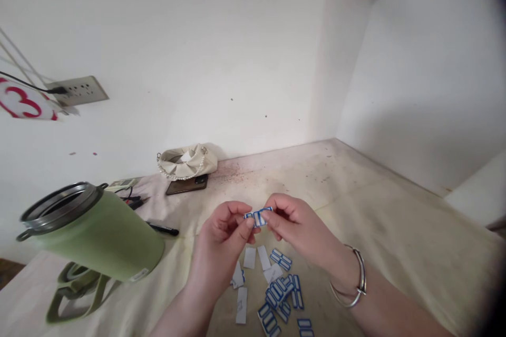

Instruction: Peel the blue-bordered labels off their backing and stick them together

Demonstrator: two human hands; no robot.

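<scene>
A small strip of white labels with blue borders (258, 217) is pinched between both hands above the table. My left hand (224, 242) grips its left end with thumb and fingers. My right hand (295, 227), with a silver bangle (358, 279) on the wrist, grips the right end. Below the hands, several more blue-bordered labels (281, 290) and white backing pieces (250, 257) lie scattered on the cream table surface (395, 231).
A green mug with a metal rim (93, 231) stands at the left. Behind it lie a black pen (164, 229), a dark phone (187, 185) and a cream pearl-handled bag (187, 161). A wall socket (77, 89) is at upper left. Walls meet in the corner behind.
</scene>
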